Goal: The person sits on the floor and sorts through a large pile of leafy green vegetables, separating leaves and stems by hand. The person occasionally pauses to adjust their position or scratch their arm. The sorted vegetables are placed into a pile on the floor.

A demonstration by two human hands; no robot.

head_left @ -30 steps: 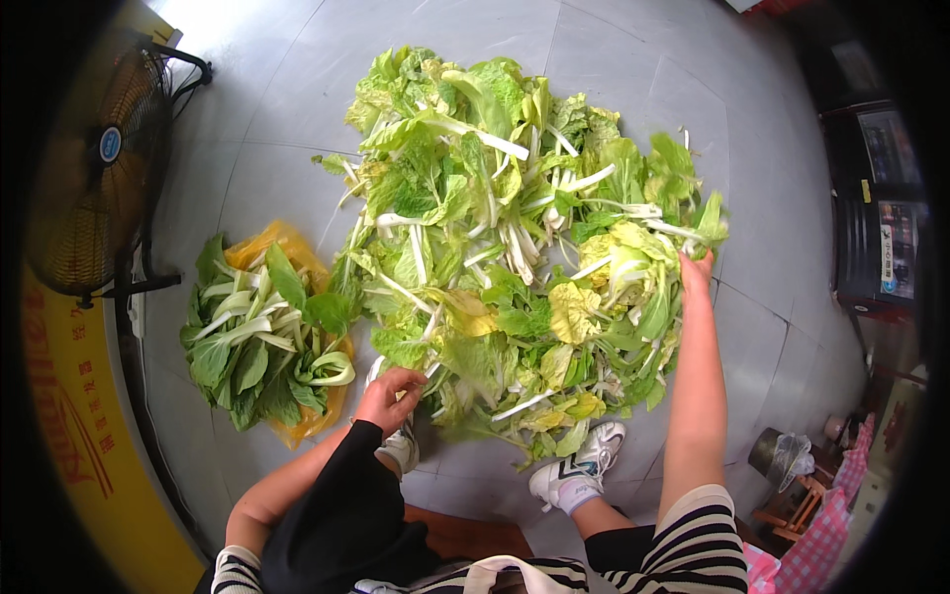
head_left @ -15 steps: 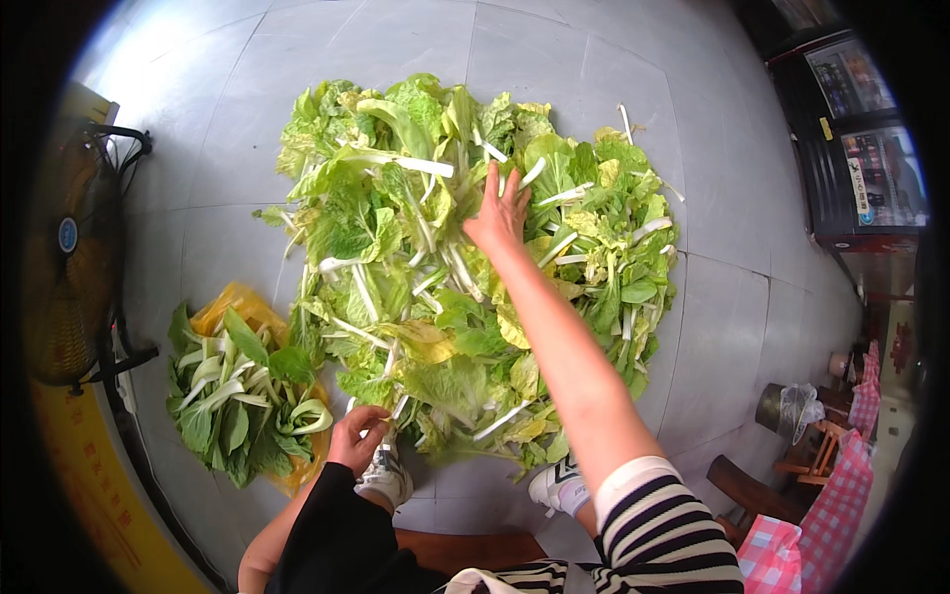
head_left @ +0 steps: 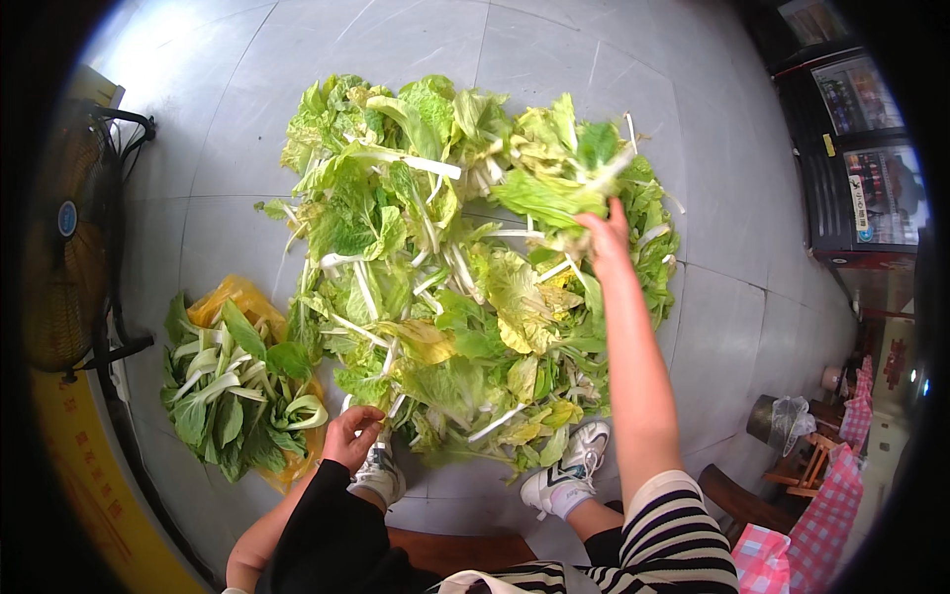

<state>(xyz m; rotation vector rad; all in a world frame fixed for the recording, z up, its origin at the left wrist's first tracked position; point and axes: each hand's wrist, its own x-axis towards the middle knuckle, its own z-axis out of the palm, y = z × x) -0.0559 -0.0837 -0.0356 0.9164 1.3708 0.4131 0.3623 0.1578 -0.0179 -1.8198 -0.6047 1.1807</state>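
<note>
**Sorting leafy greens on a tiled floor**

Nearest, the left hand [head_left: 351, 436] rests curled at the pile's near edge beside a white sneaker [head_left: 379, 473]; whether it grips anything cannot be told. Left of it, a yellow plastic bag [head_left: 230, 299] holds white-stemmed green leaves. The broad heap of loose cabbage leaves [head_left: 435, 287] covers grey glossy floor tiles [head_left: 237, 129]. Farther out, the right hand [head_left: 604, 238] is closed on a raised leafy stalk [head_left: 569, 183]. A fan [head_left: 69, 247] stands left.

Your right arm extended forward, right hand [head_left: 606, 238] raised, fingers closed in grip. Your left hand [head_left: 351, 438] low near body, fingers curled, forearm bent inward.
</note>
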